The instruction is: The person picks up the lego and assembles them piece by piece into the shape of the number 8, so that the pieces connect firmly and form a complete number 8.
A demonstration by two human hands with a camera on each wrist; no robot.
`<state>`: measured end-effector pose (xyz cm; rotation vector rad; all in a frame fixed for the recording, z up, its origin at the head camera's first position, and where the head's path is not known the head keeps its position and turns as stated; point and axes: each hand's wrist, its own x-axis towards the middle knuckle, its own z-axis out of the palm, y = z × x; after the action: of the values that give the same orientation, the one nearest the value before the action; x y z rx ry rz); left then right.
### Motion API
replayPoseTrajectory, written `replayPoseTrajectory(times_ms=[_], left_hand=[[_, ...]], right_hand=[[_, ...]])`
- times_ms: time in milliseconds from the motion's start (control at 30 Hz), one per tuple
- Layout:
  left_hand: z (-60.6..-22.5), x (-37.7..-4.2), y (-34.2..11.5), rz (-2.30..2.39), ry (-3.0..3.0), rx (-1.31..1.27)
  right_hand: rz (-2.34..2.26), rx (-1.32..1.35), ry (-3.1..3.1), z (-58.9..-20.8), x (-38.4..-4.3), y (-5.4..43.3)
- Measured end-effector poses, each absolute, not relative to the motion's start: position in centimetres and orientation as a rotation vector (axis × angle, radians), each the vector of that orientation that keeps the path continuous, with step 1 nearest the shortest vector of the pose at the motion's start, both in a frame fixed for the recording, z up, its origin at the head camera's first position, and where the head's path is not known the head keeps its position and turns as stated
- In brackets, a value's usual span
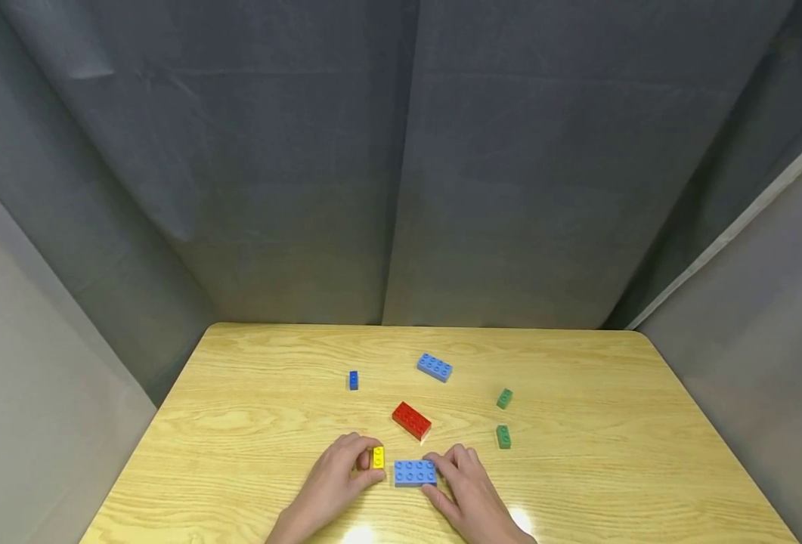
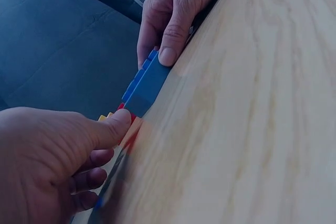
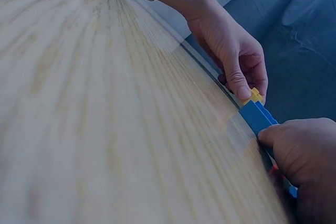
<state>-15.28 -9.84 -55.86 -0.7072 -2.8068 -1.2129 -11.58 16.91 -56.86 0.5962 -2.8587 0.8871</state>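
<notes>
My left hand (image 1: 341, 477) pinches a small yellow building brick (image 1: 379, 457) between thumb and fingers, its studs facing up. Just to the right, a larger light-blue brick (image 1: 415, 473) lies studs up on the table, a narrow gap from the yellow one. Its right end is pinched by the thumb and fingers of my right hand (image 1: 467, 495). In the left wrist view, the long side of the blue brick (image 2: 147, 85) shows under the right thumb. The right wrist view has the yellow brick (image 3: 253, 95) close to the blue brick's far end.
Beyond my hands lies a red brick (image 1: 411, 421). Farther back are a small dark-blue brick (image 1: 354, 380) and another light-blue brick (image 1: 435, 367). Two small green bricks, one nearer (image 1: 503, 437) and one farther (image 1: 505, 398), lie right. Grey curtains (image 1: 305, 189) surround the wooden table (image 1: 611, 453).
</notes>
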Motion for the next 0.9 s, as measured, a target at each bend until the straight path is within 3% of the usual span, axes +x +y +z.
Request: replayPoseTrajectory(times_ms=[900], left_hand=[[-55.1, -14.3, -8.7, -1.256, -2.74, -0.765]], right_hand=[[0.865, 0.601, -2.822, -57.2, -11.6, 16.9]])
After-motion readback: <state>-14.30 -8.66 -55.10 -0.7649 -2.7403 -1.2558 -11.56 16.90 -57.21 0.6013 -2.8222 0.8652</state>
